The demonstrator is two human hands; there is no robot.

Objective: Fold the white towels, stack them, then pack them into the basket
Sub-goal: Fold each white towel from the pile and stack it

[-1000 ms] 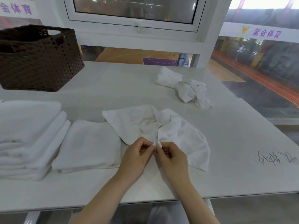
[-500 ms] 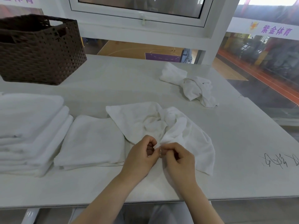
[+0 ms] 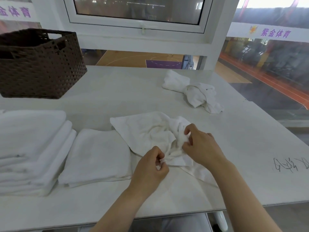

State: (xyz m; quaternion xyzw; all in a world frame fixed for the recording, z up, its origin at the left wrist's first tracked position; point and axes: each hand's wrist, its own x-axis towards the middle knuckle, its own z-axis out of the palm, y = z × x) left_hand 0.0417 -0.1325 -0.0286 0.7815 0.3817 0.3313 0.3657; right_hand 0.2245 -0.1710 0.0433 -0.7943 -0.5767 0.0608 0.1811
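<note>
Hands: left hand [image 3: 150,166] and right hand [image 3: 199,146] each pinch the rumpled towel [image 3: 147,131] at the table's near edge.
Risk: bunched cloth may fold crooked.
Left: folded towel [image 3: 95,156], stack [image 3: 31,144].
Far: crumpled towel [image 3: 195,91], wicker basket [image 3: 40,67].

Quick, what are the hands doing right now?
Left hand: pinching the crumpled towel.
Right hand: pinching the same towel.

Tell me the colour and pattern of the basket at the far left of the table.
Dark brown, an open woven lattice; the basket shows in the head view.
</note>
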